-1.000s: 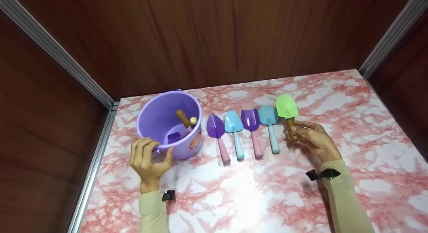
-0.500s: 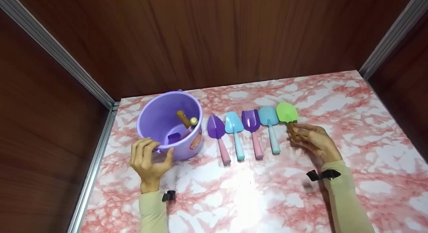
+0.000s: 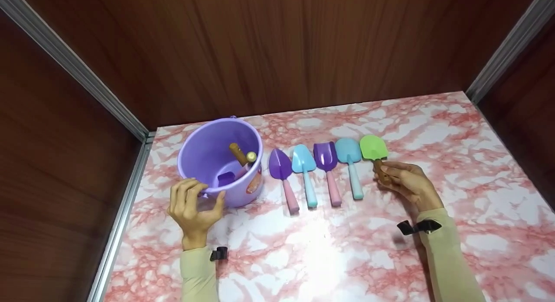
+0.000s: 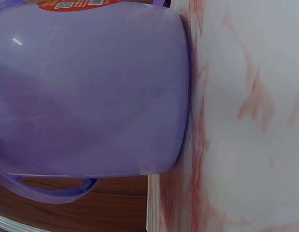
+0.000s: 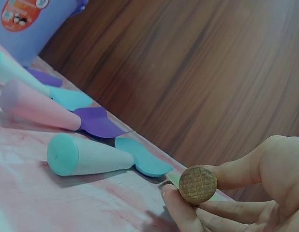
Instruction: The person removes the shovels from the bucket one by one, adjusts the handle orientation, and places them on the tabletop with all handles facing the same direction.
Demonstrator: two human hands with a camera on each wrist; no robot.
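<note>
My left hand (image 3: pixel 190 206) grips the near rim of a purple bucket (image 3: pixel 195 141), fingers curled over the edge and thumb against the outside. Inside the bucket lie brown wooden handles (image 3: pixel 237 152) and a purple blade (image 3: pixel 225 178). My right hand (image 3: pixel 407 180) pinches the brown wooden handle of a green toy shovel (image 3: pixel 373 147) between thumb and fingers. In the right wrist view the handle's round end (image 5: pixel 198 185) faces the camera. The green blade lies low over the table, right beside a teal shovel (image 3: pixel 348 150) with a pale handle.
Left of the teal shovel, a purple shovel (image 3: pixel 325 154), a light blue shovel (image 3: pixel 303 159) and a pointed purple trowel (image 3: pixel 280 164) lie in a row on the red-and-white marbled table (image 3: pixel 277 258). Brown wood-grain panels (image 3: pixel 303 55) stand behind and at both sides.
The green shovel has come down toward the table, its blade lowering toward me, then shifting slightly right. My right hand keeps its pinch on the handle. The left hand and bucket stay put.
</note>
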